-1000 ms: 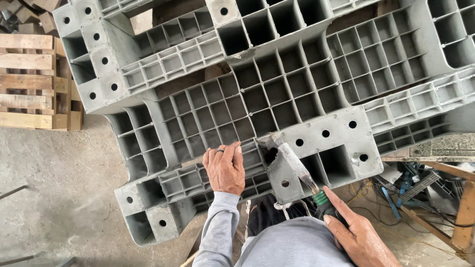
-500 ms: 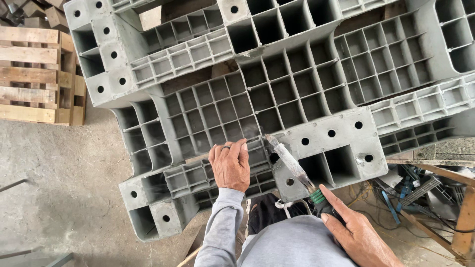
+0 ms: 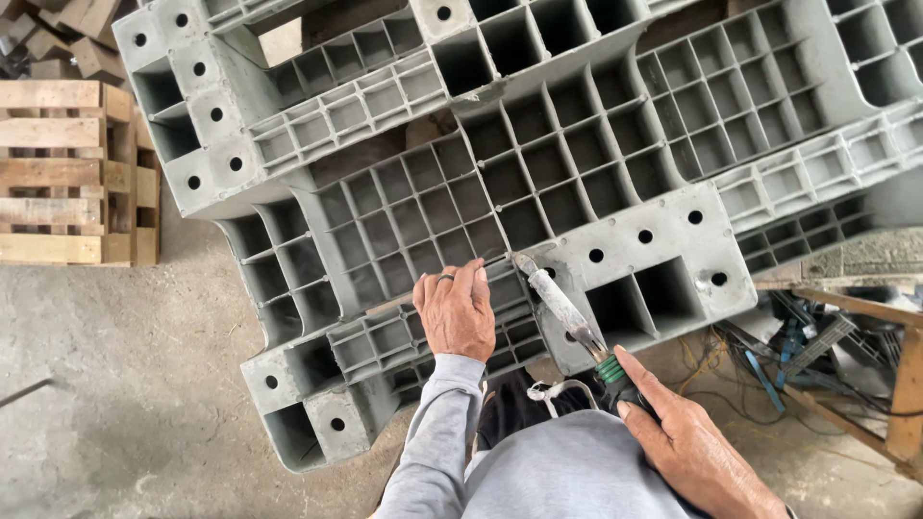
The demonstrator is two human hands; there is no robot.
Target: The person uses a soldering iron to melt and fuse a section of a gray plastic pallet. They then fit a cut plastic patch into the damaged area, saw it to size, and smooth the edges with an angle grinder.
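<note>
Wooden pallets (image 3: 72,173) are stacked at the far left on the concrete floor (image 3: 106,384), with loose wooden blocks (image 3: 67,38) piled behind them near the top corner. Just right of them, a large grey plastic pallet (image 3: 404,211) fills most of the view, lying with its ribbed grid underside facing up and its corner blocks pierced by round holes.

The person's left hand (image 3: 457,312) lies palm-down on the near edge of the plastic pallet, fingers together and extended flat against the ribs; it grips nothing, only presses on the surface. A ring shows on one finger. The grey sleeve (image 3: 433,432) runs down from it to the bottom of the frame.

To the right, a long metal tool (image 3: 558,308) with a pale, worn shaft slants from lower right up to the left, its tip touching the plastic pallet at a rib junction just beside the left hand's fingertips. The right hand (image 3: 683,442) is wrapped around the tool's dark handle, which has a green band, with the index finger stretched along it.

Farther right, beyond the pallet's edge, a tangle of cables and blue straps (image 3: 788,356) lies on the floor beside a wooden frame (image 3: 894,384).
</note>
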